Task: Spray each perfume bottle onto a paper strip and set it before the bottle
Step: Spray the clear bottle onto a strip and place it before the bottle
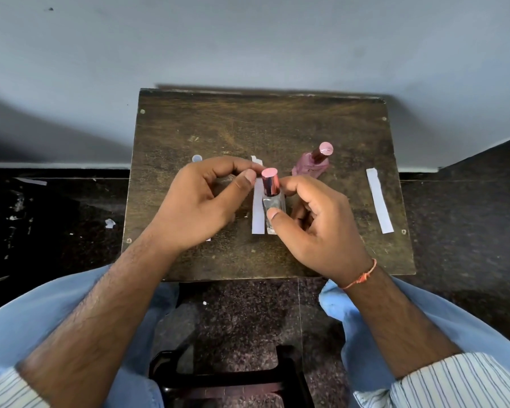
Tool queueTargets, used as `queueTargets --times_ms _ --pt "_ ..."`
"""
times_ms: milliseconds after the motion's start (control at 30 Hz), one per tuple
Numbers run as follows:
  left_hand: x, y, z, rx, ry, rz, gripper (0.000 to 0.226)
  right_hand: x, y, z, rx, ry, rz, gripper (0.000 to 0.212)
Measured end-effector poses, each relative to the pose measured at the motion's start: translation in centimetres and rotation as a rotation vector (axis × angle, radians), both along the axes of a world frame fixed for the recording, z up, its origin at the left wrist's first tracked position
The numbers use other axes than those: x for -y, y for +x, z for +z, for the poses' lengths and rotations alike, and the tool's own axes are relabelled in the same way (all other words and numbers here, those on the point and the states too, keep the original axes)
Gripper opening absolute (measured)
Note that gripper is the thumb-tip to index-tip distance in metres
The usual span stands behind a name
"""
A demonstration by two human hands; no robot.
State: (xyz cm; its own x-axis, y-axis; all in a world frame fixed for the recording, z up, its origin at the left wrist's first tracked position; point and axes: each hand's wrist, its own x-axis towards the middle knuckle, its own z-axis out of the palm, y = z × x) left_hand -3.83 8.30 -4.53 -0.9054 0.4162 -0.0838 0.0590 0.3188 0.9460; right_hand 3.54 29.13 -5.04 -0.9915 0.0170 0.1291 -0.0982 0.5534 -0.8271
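A small clear perfume bottle (pixel 274 203) with a shiny pink cap (pixel 270 181) is at the middle of the small wooden table (pixel 218 128), held in my right hand (pixel 315 225) by thumb and fingers. My left hand (pixel 200 201) is beside the cap, its thumb and forefinger curled close to it; whether they touch it is unclear. A white paper strip (pixel 258 213) lies under the bottle on the left. A second, pink perfume bottle (pixel 309 166) with a pink cap stands behind on the right. Another paper strip (pixel 379 200) lies at the table's right side.
A clear round cap or bottle top (pixel 197 158) shows behind my left hand. The table stands against a pale wall (pixel 248 39). Paper scraps (pixel 110 223) lie on the dark floor at the left. My knees in blue trousers flank a dark stool (pixel 230 375) below.
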Motion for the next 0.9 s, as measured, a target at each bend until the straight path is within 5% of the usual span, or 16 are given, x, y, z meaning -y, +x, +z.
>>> queueTargets --times_ms 267,533,900 --pt "-1.1 0.1 -0.2 -0.055 0.105 -0.118 0.024 -0.7 0.5 0.2 0.007 0.02 0.061 0.019" --pt "-1.8 0.0 0.2 -0.034 0.132 0.052 0.017 -1.6 0.9 0.0 0.006 0.041 0.064 0.015" --pt "-2.2 0.4 -1.5 -0.155 -0.15 -0.081 0.03 -2.7 1.0 0.3 -0.042 0.01 0.013 0.017"
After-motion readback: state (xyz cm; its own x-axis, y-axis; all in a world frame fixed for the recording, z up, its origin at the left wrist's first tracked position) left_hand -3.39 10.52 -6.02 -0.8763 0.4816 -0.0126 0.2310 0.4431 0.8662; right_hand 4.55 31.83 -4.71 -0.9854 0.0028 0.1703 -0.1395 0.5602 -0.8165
